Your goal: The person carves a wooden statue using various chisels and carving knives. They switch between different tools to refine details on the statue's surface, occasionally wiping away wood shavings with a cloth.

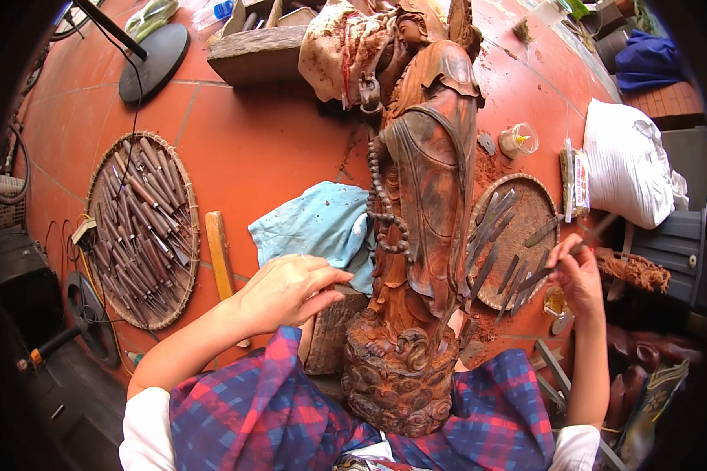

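Observation:
A carved reddish-brown wooden statue [432, 196] of a robed figure, with a long string of beads, leans away from me. Its round carved base [401, 385] rests between my legs. My left hand [287, 294] hovers left of the statue with fingers stretched out and nothing in them, near a light blue cloth [310, 224]. On the other side, my right hand [580, 279] pinches a thin dark file [536, 279] at the edge of a round woven tray [491, 297]. Several flat dark files [487, 263] lie in that tray among wood dust.
A larger woven tray [192, 259] full of wooden-handled carving chisels [145, 228] lies at left. Beside it is a wooden mallet [220, 255]. A small jar [518, 140], a white sack [624, 165] and a grey bin [672, 255] stand at right. A wooden block [255, 55] sits at the back.

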{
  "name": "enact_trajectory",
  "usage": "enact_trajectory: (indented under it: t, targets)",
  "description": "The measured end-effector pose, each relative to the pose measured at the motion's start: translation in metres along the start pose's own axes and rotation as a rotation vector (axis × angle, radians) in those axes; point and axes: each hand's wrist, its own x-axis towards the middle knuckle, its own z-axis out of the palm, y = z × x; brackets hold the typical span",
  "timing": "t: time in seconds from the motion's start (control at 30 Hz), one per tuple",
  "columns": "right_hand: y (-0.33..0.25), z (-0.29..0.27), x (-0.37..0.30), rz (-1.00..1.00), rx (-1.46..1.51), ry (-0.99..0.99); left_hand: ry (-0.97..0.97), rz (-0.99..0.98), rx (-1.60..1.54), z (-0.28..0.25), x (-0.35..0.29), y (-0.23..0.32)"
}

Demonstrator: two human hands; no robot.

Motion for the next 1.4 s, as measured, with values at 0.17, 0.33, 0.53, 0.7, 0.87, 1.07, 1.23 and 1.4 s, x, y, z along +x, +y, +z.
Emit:
enact_trajectory:
  t: [0.17,0.33,0.53,0.7,0.87,1.07,1.23,1.4]
  targets:
    - [-0.108,0.082,-0.007,-0.343,-0.067,-0.157,0.239,0.179,-0.073,-0.025,0.031,0.011]
    - [-0.111,0.154,-0.032,-0.490,-0.055,0.022,0.298,0.266,-0.151,-0.020,0.047,0.005]
    - [-0.074,0.215,-0.061,-0.564,-0.032,0.383,0.235,0.321,-0.236,0.001,0.028,-0.001]
    - [-0.025,0.233,-0.055,-0.742,-0.412,0.467,0.168,0.274,-0.211,0.002,0.011,0.018]
    - [-0.014,0.246,-0.060,-0.589,-0.571,0.493,0.081,0.279,-0.297,0.003,0.013,0.026]
    - [-0.011,0.243,-0.053,-0.597,-0.673,0.498,0.055,0.328,-0.348,0.020,0.038,0.027]
    - [0.002,0.239,-0.045,-0.697,-0.801,0.508,-0.019,0.323,-0.360,0.022,0.046,0.017]
    - [0.006,0.243,-0.032,-0.733,-0.831,0.500,0.053,0.335,-0.406,0.021,0.051,0.007]
